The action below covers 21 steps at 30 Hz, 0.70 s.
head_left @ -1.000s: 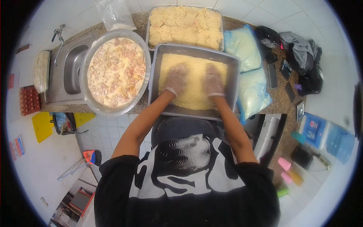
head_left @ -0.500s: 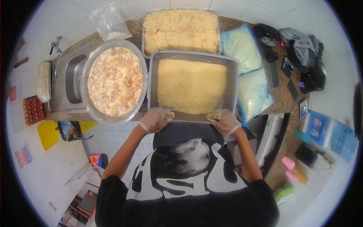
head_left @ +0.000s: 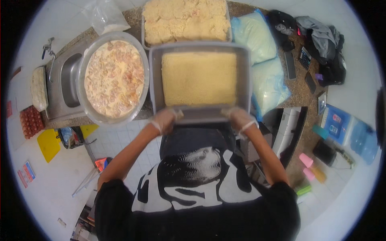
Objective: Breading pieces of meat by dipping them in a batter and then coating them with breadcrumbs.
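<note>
A deep grey plastic tub (head_left: 203, 116) stands in the middle of the counter with a layer of fine yellow breadcrumbs (head_left: 200, 78) in it. My left hand (head_left: 166, 121), in a clear plastic glove, has its fingers hooked over the tub's near rim toward the left. Toward the right of the same rim, my gloved right hand (head_left: 239, 119) grips it too. Coated fingertips show on both hands. The tub's edges are slightly blurred. Directly behind it is a tray of crumb-coated pieces (head_left: 185, 22).
Left of the tub stands a big round bowl (head_left: 83, 94) of raw chicken pieces in pale batter, beside a steel sink (head_left: 69, 82). Blue-tinted bags of crumbs (head_left: 267, 86) lie against the right side. Phones, a calculator (head_left: 304, 59) and dark cloth items lie farther right.
The breadcrumbs have slid away from the near wall into an even rectangle, baring some tub floor. Both hands keep hold of the rim. The whole view has shifted slightly.
</note>
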Each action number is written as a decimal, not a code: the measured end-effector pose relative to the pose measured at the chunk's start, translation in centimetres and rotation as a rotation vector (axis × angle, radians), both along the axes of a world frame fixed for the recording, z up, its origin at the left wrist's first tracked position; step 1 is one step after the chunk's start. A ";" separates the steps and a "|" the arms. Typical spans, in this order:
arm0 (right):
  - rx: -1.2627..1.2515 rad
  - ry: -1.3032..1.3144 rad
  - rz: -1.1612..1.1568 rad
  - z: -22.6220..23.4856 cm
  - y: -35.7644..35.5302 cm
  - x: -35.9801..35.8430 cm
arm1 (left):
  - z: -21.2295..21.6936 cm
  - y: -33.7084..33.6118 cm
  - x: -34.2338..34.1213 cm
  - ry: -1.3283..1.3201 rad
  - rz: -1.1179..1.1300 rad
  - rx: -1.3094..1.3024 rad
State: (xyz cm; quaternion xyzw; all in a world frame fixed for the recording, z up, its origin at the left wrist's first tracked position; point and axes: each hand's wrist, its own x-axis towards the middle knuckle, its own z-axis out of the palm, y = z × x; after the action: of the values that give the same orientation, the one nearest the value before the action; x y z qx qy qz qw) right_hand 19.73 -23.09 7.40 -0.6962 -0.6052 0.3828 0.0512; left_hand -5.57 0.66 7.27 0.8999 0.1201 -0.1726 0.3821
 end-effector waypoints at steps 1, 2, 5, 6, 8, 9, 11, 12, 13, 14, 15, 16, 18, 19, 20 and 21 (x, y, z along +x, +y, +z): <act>0.006 -0.009 -0.004 -0.7 -0.3 0.2 | 0.4 0.0 0.2 0.035 -0.055 -0.033; 0.102 0.064 0.006 -2.1 -1.3 -0.1 | 0.7 -0.3 0.0 0.078 -0.107 -0.070; 0.145 0.027 -0.008 -2.5 -0.6 0.0 | -0.1 -0.3 -0.2 0.122 -0.072 -0.028; 0.031 0.043 -0.058 -0.6 0.4 -0.2 | 0.5 -0.5 -0.2 0.118 -0.027 -0.040; 0.040 0.060 -0.012 0.0 2.7 0.5 | -0.1 0.3 -0.4 0.112 0.009 -0.051; 0.062 0.058 0.032 0.1 2.9 0.8 | -0.6 0.4 -1.1 0.108 0.053 -0.030; 0.194 0.009 0.122 2.8 4.4 0.6 | 1.1 0.0 -1.0 -0.198 0.048 0.055; 0.217 0.016 0.179 4.4 5.6 0.3 | 2.9 -0.1 -1.0 -0.194 0.104 0.084; 0.185 0.111 -0.016 6.6 6.7 -0.4 | 5.3 -0.2 -0.9 -0.189 0.134 0.056; 0.143 0.207 -0.217 7.6 7.8 -1.0 | 6.7 -0.2 -1.4 -0.185 0.157 0.025; 0.149 0.215 -0.171 7.3 9.6 -1.4 | 7.1 -0.1 -2.3 -0.182 0.201 0.041; 0.103 -0.165 -0.129 6.6 11.7 -1.8 | 7.4 -0.1 -3.0 -0.293 0.361 -0.038; 0.266 -0.411 -0.094 5.1 16.6 -3.2 | 8.2 0.1 -4.6 -0.246 0.664 -0.090; 0.457 -0.275 -0.102 4.2 19.5 -4.2 | 8.0 0.1 -5.3 -0.258 0.689 -0.088; 0.599 0.051 -0.207 0.3 22.0 -5.3 | 7.9 0.4 -6.2 -0.306 0.856 -0.090; 0.724 0.384 -0.313 -2.9 24.5 -6.9 | 7.8 0.5 -7.1 -0.349 1.020 -0.096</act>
State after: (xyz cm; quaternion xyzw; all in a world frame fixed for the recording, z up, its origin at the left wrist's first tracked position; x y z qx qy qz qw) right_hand 12.82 1.37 4.46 -0.6328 -0.5672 0.2559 0.4608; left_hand -12.72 1.15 15.06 0.7242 0.4683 0.1813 0.4726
